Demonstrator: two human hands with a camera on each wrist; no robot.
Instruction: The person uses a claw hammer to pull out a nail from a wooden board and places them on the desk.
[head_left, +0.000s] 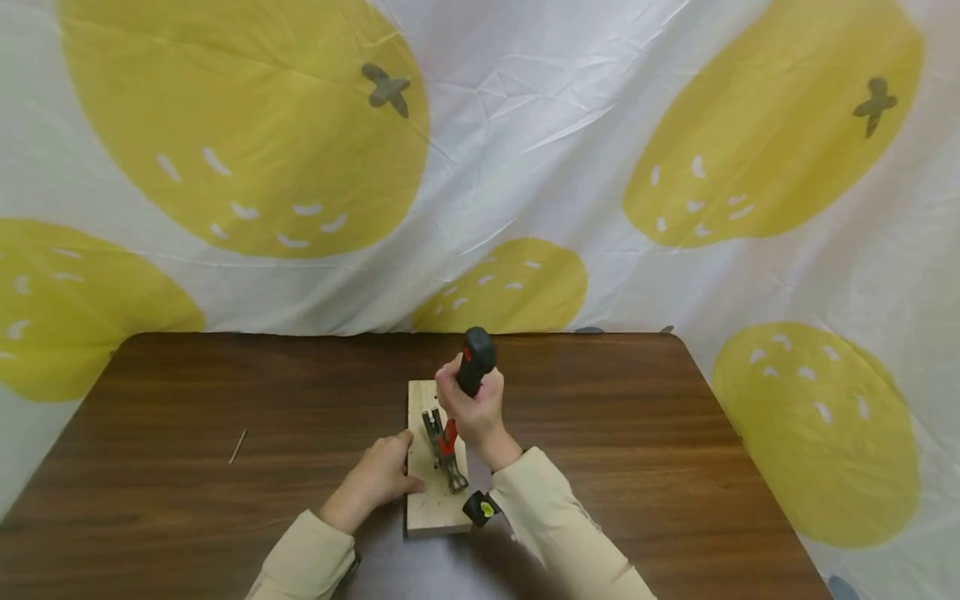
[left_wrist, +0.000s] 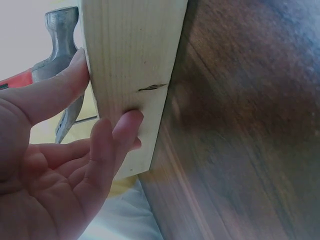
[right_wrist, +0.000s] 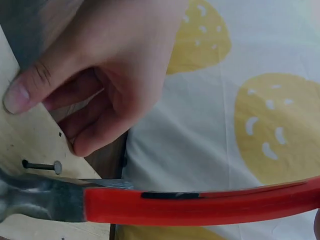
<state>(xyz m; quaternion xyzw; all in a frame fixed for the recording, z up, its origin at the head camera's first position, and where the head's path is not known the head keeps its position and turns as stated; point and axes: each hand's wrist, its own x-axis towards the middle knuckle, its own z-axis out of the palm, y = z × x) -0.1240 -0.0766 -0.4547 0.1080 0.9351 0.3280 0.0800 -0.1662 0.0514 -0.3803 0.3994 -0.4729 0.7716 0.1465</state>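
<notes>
My right hand (head_left: 480,408) grips the black-and-red handle of a claw hammer (head_left: 447,442), with the handle's end pointing up. The hammer's metal head (left_wrist: 62,65) is over a pale wooden board (head_left: 435,512) lying on the table. A nail (right_wrist: 42,166) stands partly sunk in the board, close beside the hammer head; whether the claw touches it I cannot tell. My left hand (head_left: 378,475) holds the board's left side, its thumb on the top face and its fingers against the side face. A dark knot marks that side in the left wrist view.
A loose nail-like metal pin (head_left: 237,447) lies on the brown wooden table (head_left: 615,442), left of the board. Behind the table hangs a white cloth (head_left: 525,125) printed with yellow fruit. Small dark holes dot the board.
</notes>
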